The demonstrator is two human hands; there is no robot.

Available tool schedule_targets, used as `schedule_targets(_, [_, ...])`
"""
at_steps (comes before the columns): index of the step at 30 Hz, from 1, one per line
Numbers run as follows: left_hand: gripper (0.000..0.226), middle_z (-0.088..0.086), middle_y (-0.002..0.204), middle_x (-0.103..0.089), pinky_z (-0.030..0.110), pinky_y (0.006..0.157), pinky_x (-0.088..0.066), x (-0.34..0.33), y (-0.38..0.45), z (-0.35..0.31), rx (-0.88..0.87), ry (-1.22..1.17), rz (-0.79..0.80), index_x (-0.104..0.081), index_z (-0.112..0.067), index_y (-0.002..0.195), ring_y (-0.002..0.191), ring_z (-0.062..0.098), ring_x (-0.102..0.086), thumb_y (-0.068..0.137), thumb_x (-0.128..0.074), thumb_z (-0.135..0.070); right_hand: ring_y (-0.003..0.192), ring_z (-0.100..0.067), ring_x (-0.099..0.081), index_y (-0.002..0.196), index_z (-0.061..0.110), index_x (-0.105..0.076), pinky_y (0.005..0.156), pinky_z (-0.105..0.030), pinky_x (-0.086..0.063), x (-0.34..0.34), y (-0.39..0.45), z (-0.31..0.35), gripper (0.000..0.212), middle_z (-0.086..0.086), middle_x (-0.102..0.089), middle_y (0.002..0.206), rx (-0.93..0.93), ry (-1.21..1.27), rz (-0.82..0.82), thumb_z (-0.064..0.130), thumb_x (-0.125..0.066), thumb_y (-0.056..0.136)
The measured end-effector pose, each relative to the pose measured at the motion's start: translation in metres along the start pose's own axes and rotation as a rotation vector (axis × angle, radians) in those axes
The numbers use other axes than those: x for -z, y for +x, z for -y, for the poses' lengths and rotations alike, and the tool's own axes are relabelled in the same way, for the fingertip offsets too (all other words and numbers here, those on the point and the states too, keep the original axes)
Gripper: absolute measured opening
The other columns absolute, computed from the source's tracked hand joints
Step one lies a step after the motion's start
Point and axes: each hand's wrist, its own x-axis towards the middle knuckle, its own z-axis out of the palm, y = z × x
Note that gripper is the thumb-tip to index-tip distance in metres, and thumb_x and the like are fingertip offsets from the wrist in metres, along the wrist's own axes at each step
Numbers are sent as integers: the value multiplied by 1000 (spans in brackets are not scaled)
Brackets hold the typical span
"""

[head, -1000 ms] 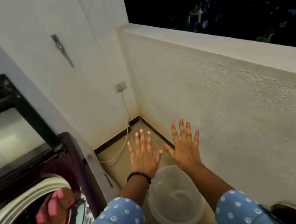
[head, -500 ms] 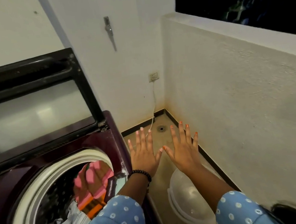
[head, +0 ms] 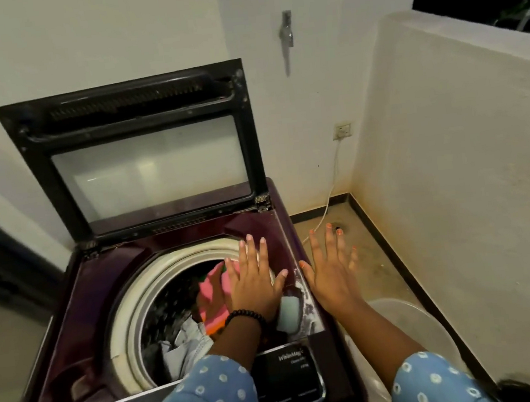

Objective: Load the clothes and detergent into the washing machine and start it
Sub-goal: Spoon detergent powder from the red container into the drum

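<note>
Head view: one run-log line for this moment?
lid: up | drum: clothes inside | left hand: open, empty | right hand: open, empty

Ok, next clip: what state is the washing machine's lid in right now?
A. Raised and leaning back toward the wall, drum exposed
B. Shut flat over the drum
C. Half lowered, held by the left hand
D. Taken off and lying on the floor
A: the lid stands raised on its hinges toward the wall, the drum below lies open with clothes inside, and neither open hand touches the lid.
</note>
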Motion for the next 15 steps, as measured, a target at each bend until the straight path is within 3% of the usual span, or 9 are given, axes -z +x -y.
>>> schedule_targets(4, [78,18,148,-42,63,104,-32,-6,-14,36,69,6,44,-46,-8,141,137,34,-41,86,-27,-61,147,-32,16,154,24,0,117,-56,0,0,4,24,74,-11,14,161,12,22,6,54,-36,97])
schedule_targets(10, [77,18,149,-41,60,107,-29,-8,-32,68,89,48,70,-46,-9,142,138,34,-39,88,-24,-59,147,-31,19,154,27,4,117,-54,4,-16,-1,85,75,-10,17,161,172,-38,41,58,-34,96])
schedule_targets(15, [73,19,141,-51,62,99,-39,-8,-46,103,125,11,62,-52,-9,137,130,36,-50,85,-32,-55,148,-31,16,154,27,-1,116,-55,5,-36,-10,123,77,-11,13,162,291,-60,72,56,-40,94])
